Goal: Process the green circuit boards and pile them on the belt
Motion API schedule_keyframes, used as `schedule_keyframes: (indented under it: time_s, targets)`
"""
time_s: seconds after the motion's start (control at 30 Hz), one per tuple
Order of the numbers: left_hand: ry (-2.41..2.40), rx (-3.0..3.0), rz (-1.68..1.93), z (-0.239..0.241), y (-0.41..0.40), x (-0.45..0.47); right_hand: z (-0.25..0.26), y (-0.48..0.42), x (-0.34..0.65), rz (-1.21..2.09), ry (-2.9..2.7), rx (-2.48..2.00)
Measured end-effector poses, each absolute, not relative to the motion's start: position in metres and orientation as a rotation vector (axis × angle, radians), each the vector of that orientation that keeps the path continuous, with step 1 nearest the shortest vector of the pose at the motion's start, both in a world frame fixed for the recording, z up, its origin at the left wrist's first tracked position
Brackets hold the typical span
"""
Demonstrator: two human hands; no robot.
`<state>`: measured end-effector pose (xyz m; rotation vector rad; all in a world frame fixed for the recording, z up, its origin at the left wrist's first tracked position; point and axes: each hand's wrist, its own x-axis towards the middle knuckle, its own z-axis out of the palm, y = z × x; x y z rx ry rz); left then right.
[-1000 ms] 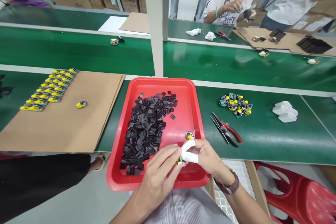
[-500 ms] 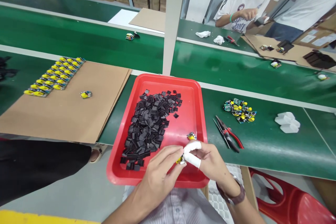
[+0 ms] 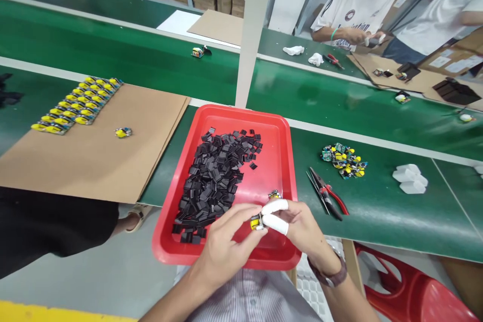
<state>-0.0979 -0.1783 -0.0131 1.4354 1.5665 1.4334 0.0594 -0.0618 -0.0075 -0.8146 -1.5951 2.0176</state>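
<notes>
In the head view, the person's two hands meet above the near right part of a red plastic tray (image 3: pixel 289 161). The left hand (image 3: pixel 228 249) pinches a small circuit board with a yellow component (image 3: pixel 256 222) between the thumb and the fingertips. The right hand (image 3: pixel 304 229) wears white finger covers (image 3: pixel 275 205) on the thumb and the forefinger, and these two tips come together on the right edge of the same board; the exact detail they grip is too small to tell. A watch (image 3: pixel 334 272) is on the right wrist.

Just beyond the right hand, a second circuit board (image 3: pixel 274 194) lies in the tray, partly hidden by the fingers. Many flat black pieces (image 3: pixel 211 176) are heaped on the tray's left side. On the green table (image 3: pixel 381 216), to the right of the tray, there are tweezers (image 3: pixel 314 184) just beside needle-nose pliers (image 3: pixel 324 190) with red and black handles. Behind them lies a pile of similar boards (image 3: pixel 344 160), and farther right stand some white pieces (image 3: pixel 410 179). To the left, a cardboard sheet (image 3: pixel 94 166) carries rows of boards (image 3: pixel 77 103) and one separate board (image 3: pixel 123 133).
</notes>
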Motion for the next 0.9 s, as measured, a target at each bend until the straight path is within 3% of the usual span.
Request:
schedule_keyframes:
  time_s: [0.3, 0.5, 0.8, 0.9]
  targets:
    - [1.161, 0.977, 1.565, -0.022, -0.180, -0.097, 0.008, -0.087, 0.053, 1.595, -1.813, -0.854]
    - [1.118, 0.909, 1.584, -0.024, -0.180, -0.090, 0.014, -0.083, 0.051, 1.549, -1.892, -0.861]
    - [1.450, 1.358, 1.450, -0.027, -0.185, -0.093, 0.007, -0.079, 0.052, 1.738, -1.789, -0.876]
    - [1.534, 1.544, 1.466, -0.024, -0.182, -0.095, 0.005, -0.082, 0.052, 1.636, -1.813, -0.895]
